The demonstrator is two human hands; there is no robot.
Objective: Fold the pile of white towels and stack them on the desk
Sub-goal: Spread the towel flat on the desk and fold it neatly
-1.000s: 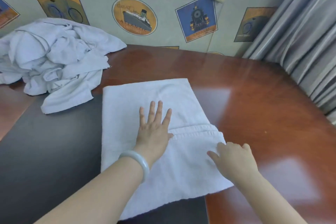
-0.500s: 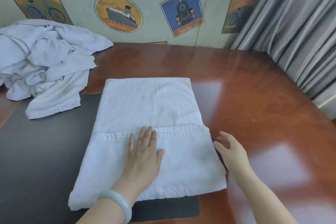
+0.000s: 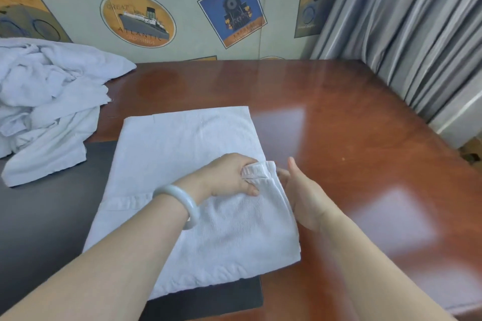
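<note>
A partly folded white towel (image 3: 182,154) lies flat in the middle of the desk, half on a black mat. My left hand (image 3: 229,177), with a pale bangle on the wrist, pinches the hemmed right corner of the towel's upper layer and lifts it a little. My right hand (image 3: 302,193) is at the towel's right edge with its fingers tucked under the cloth and its thumb pointing up. A crumpled pile of white towels (image 3: 44,101) sits at the far left.
The red-brown wooden desk (image 3: 339,138) is bare and glossy to the right of the towel. The black mat (image 3: 47,216) covers its left front. A postered wall runs along the back, and grey curtains (image 3: 417,34) hang at the right.
My left hand went from pressing flat on the towel's middle to pinching its right hem corner. My right hand moved in against the towel's right edge and slid its fingers underneath.
</note>
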